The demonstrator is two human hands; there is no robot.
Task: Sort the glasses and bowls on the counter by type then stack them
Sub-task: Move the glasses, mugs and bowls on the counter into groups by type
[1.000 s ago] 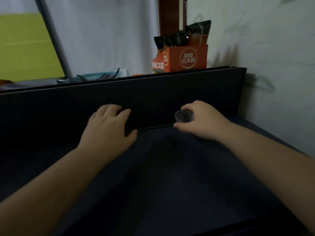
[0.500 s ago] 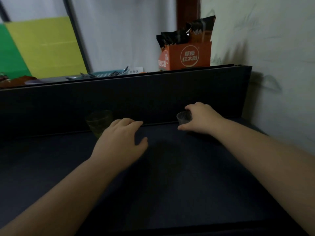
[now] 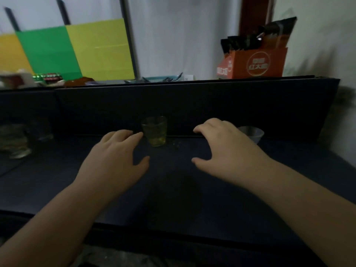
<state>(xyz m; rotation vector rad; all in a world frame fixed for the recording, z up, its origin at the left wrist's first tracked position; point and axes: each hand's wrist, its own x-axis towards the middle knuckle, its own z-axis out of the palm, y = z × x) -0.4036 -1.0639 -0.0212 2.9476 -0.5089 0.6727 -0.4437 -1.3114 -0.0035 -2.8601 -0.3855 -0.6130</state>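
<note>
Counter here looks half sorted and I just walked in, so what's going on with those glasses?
A person is sorting glassware on the dark counter. Neither hand holds anything: the left hand and the right hand are spread open on either side of a green-tinted glass standing upright near the back panel. A small clear cup sits past the right hand, apart from it. More glasses stand blurred at far left; whether they are stacked is unclear.

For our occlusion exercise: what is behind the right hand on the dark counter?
A small clear glass bowl stands behind the right hand, against the dark back panel. The hand covers the bowl's left edge.
</note>
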